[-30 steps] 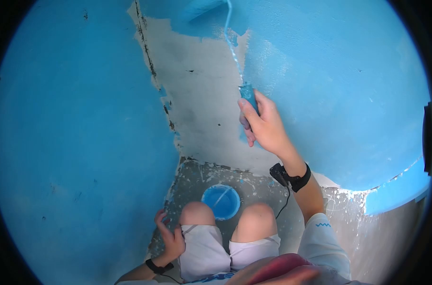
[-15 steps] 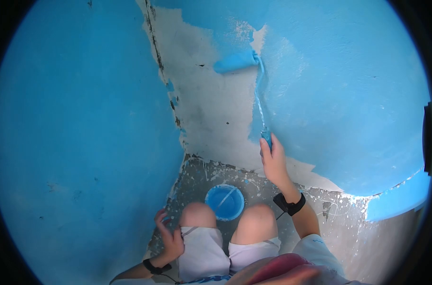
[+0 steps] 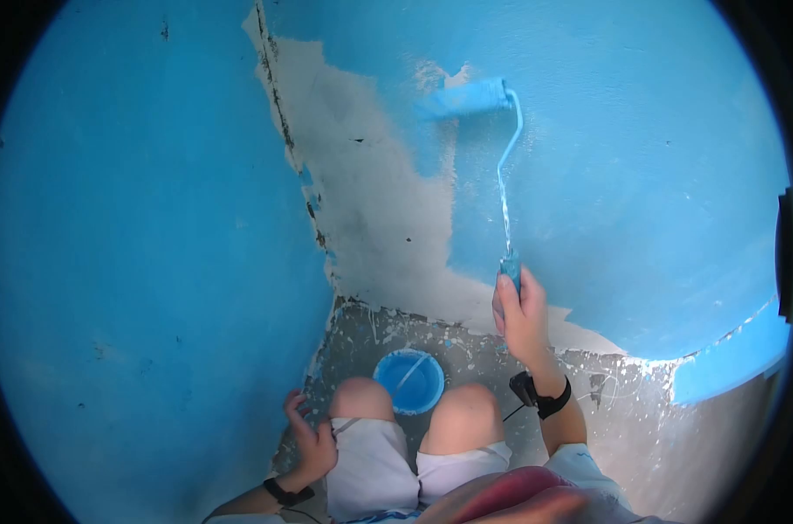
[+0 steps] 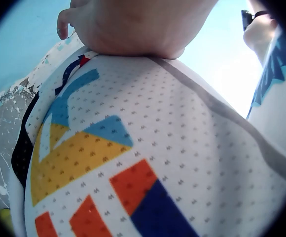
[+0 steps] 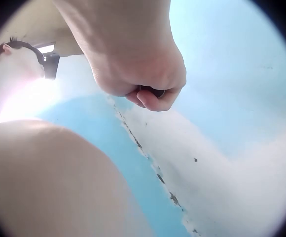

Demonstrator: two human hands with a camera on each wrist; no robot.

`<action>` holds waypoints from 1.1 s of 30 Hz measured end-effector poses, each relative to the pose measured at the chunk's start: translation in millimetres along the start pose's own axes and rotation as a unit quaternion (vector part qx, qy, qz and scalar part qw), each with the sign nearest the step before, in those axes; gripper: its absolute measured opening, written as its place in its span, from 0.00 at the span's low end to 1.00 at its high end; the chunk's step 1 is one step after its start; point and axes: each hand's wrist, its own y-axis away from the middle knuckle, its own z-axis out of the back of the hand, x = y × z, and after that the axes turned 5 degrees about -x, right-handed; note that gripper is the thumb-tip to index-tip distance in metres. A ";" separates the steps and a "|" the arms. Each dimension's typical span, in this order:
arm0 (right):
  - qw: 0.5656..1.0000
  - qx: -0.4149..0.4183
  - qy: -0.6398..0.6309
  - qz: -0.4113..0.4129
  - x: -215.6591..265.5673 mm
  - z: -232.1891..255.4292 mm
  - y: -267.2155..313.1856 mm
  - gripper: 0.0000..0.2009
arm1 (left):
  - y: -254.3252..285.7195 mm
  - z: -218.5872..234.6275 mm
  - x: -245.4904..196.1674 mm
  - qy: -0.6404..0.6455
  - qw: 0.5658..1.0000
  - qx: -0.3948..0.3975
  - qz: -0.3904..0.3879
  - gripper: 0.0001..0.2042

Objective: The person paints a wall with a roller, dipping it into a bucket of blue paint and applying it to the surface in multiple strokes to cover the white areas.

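Observation:
In the head view my right hand (image 3: 525,316) grips the blue handle of a paint roller (image 3: 505,196). The roller's blue sleeve lies against the right wall (image 3: 606,192), over the upper border of an unpainted whitish patch (image 3: 366,218). From the right wrist view, the fingers of that hand (image 5: 143,74) curl round the dark handle end. My left hand (image 3: 312,445) rests at the side of the left thigh, fingers loosely bent and holding nothing. In the left wrist view the hand (image 4: 133,24) sits on the white patterned shorts (image 4: 148,118).
A blue paint bucket (image 3: 409,382) with a pale stick-like streak across it stands on the paint-spattered floor (image 3: 484,358) before the knees. A blue left wall (image 3: 169,244) meets the right one at a cracked corner. A blue ledge (image 3: 728,358) runs at the lower right.
The roller came down from the top of the wall, then shifted up and right. Blue now covers more of the patch's upper right part. The left hand stayed put.

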 end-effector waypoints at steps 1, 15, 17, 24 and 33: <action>0.999 0.021 -0.044 -0.007 14.6 -1.6 -12.2 0.10 | -0.1 -0.9 0.3 0.010 1.000 -0.003 0.007 0.29; 0.996 -0.017 0.088 0.018 -73.1 -22.3 -24.8 0.11 | 11.0 2.4 -7.5 -0.005 1.000 -0.007 0.009 0.26; 0.992 -0.028 0.118 -0.019 -105.4 -10.3 -0.8 0.12 | 11.1 3.6 -8.8 -0.004 1.000 0.004 0.012 0.25; 0.968 -0.060 0.216 -0.115 -194.1 41.5 94.3 0.13 | 21.0 12.1 -12.6 0.008 1.000 0.001 0.020 0.25; 0.950 -0.110 0.212 -0.200 -196.8 100.3 126.3 0.17 | 36.9 23.6 -13.8 0.002 0.999 -0.028 -0.025 0.29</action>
